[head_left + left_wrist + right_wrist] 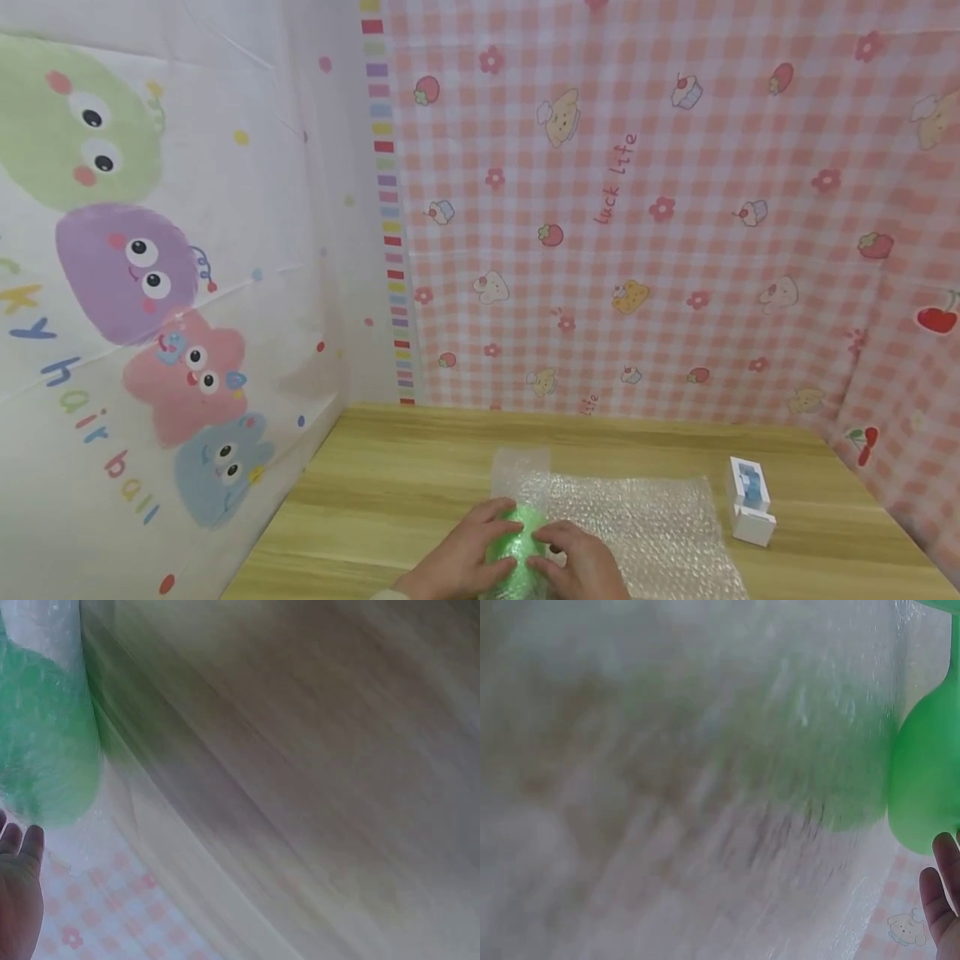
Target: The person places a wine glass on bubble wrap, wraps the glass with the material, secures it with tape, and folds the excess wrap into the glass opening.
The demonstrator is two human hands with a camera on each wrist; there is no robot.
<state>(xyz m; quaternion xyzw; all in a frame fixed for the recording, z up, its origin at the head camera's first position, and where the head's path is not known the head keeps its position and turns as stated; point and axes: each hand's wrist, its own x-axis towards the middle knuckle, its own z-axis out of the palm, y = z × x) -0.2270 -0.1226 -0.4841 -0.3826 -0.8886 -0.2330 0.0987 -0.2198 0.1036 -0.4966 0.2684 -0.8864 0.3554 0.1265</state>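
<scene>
"Rolling this well, I'd judge, means keeping the green piece [518, 547] square to the bubble wrap [641, 525] and turning it with both hands at one pace. Does the grip suit that?"

"Seems to. The left hand [471, 552] bends its fingers over the left side, thumb toward the near end; the right hand [581, 562] curls finger and thumb against the right side. Both grips look fairly narrow, holding the green piece between them."

"So where exactly does it sit?"

"Between the two hands, at the left part of the bubble wrap, on the table [375, 500]. Flat bubble wrap spreads out to its right. The left wrist view shows it covered; in the right wrist view, a rounded end and thin neck look bare."

"Then I'd draw out the slack first: at that neck the bubble wrap could cave in. Light pressure, too, to spare the bubbles."

"Agreed. The tape dispenser [750, 507] stands past the right edge, well apart from both hands, so one hand should pin the roll before the other reaches over."
</scene>
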